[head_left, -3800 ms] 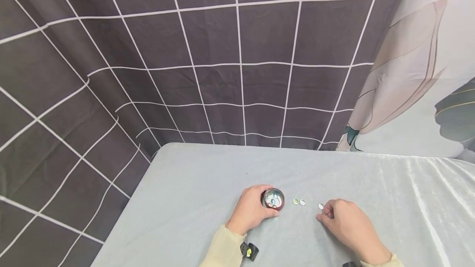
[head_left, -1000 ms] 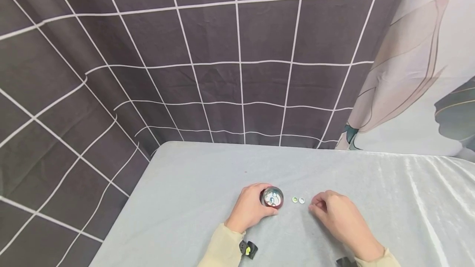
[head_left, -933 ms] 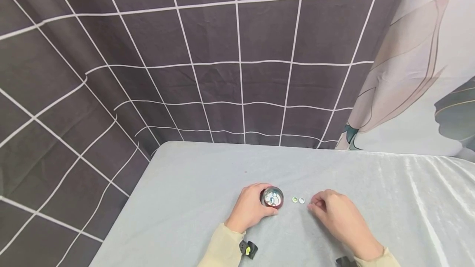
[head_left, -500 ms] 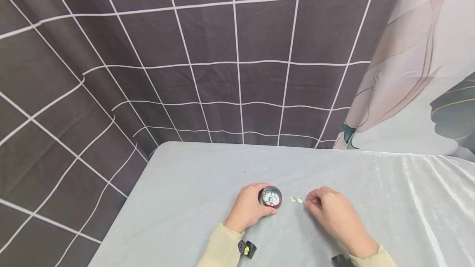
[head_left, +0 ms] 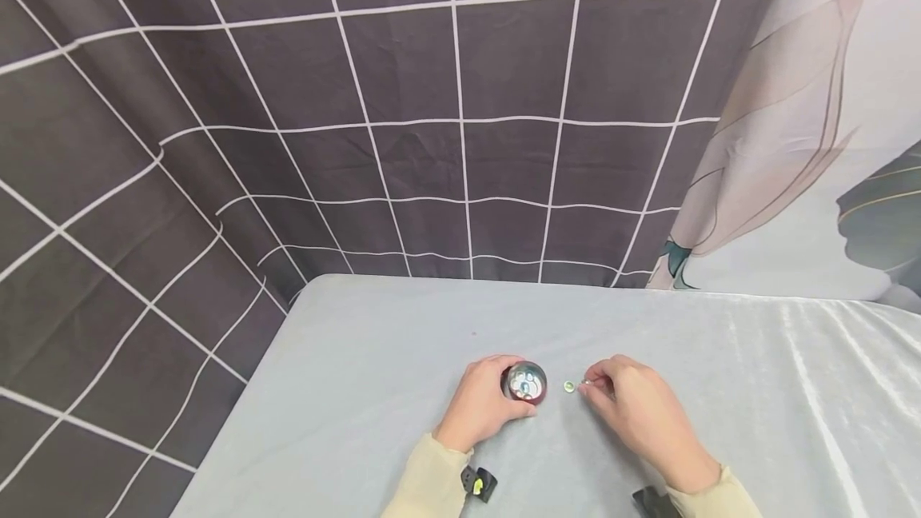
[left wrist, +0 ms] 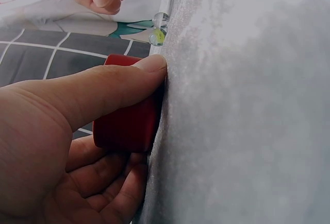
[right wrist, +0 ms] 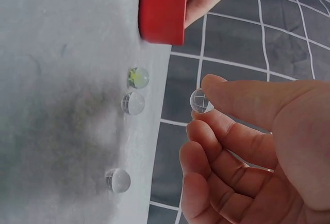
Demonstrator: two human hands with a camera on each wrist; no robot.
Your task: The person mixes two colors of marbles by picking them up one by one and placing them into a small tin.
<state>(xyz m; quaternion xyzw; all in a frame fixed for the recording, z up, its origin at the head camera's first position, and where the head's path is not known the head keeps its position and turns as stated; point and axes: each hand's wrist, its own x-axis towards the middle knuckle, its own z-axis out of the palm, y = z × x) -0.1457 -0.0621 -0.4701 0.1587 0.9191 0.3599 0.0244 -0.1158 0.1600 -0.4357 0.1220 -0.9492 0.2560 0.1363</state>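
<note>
In the head view my left hand (head_left: 475,402) grips a small round red cup (head_left: 538,400) standing on the cloth. Several glass marbles (head_left: 526,383) show inside its shiny interior. The left wrist view shows my thumb along the red wall (left wrist: 124,126), fingers behind it. My right hand (head_left: 636,406) is to the right of the cup, a tiny clear glint at its fingertips. The right wrist view shows a clear glass marble (right wrist: 200,101) pinched between thumb and index finger. A yellow-green marble (head_left: 569,386) lies between cup and right hand; clear marbles (right wrist: 133,103) lie near it in the wrist views.
Pale grey plush cloth (head_left: 374,358) covers the table. Behind it hangs a dark curtain (head_left: 403,166) with a white grid, and a leaf-patterned one (head_left: 799,142) at right. Black wrist straps (head_left: 485,484) sit at the cuffs.
My right hand has moved left from the farthest clear marble, which has left its spot, towards the pair near the cup. The clear one of that pair no longer shows separately. The left hand stays on the cup.
</note>
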